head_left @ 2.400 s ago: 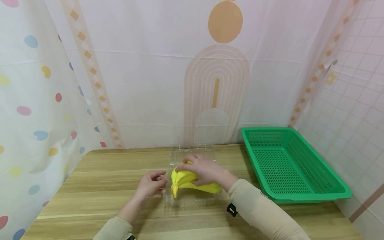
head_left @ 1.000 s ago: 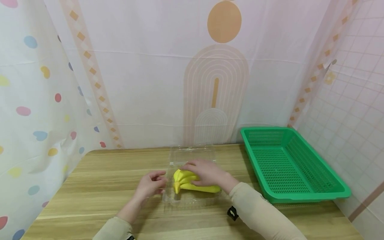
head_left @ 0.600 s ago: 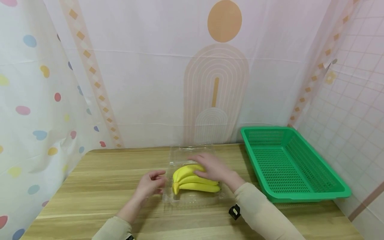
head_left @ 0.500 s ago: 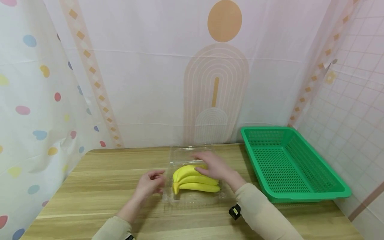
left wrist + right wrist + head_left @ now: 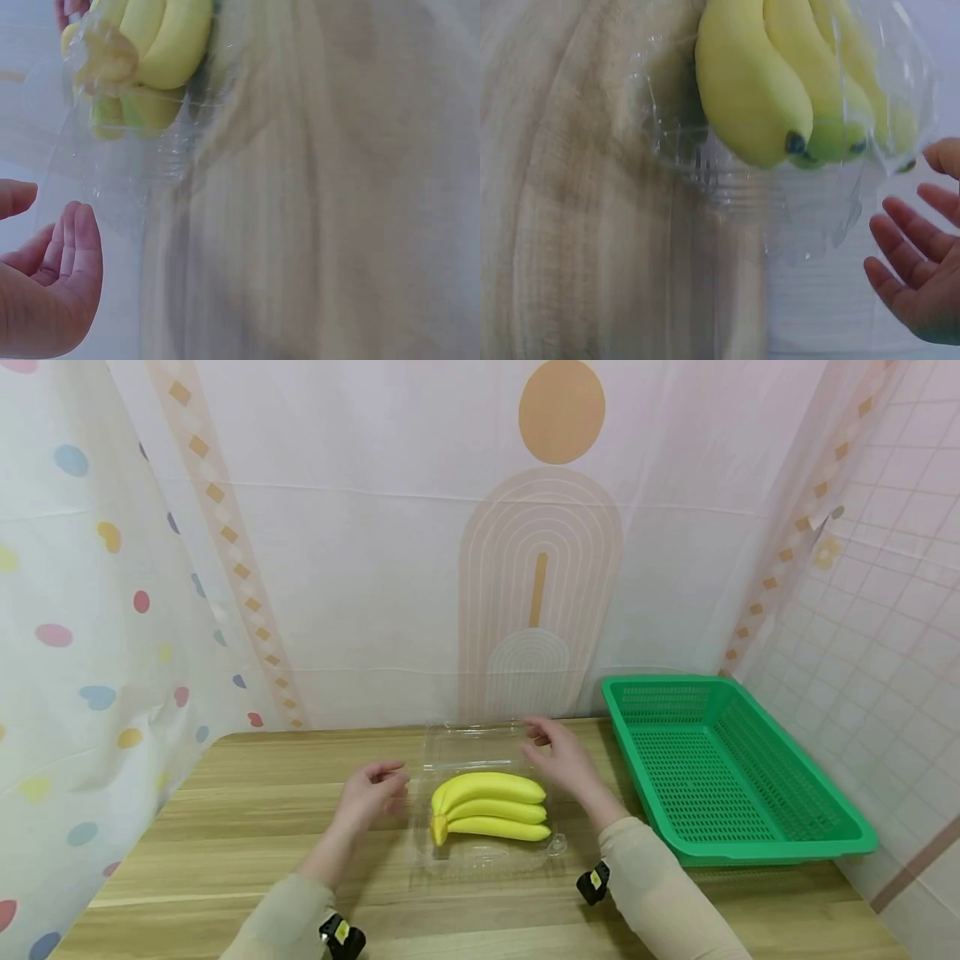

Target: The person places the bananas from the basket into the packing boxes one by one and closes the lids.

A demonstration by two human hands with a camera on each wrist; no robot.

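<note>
A bunch of yellow bananas [image 5: 491,806] lies in the base of a clear plastic clamshell box [image 5: 487,862], stem end to the left. The box's lid [image 5: 472,745] is folded back toward the curtain. My right hand [image 5: 564,760] is by the lid's right edge, fingers relaxed and apart from the bananas. To the left of the box is my left hand [image 5: 369,795], its fingers loosely bent with nothing between them. In the right wrist view the dark banana tips [image 5: 795,142] show inside the clear wall, with the fingers [image 5: 911,225] spread beside it.
A green plastic basket [image 5: 750,852] with perforated sides stands at the right of the wooden table [image 5: 285,827]. A patterned curtain [image 5: 375,568] hangs right behind the table's back edge.
My right hand has let go of the bananas after setting them down in the box, and has moved back and right to the lid's edge. The left hand has shifted slightly away, leftward.
</note>
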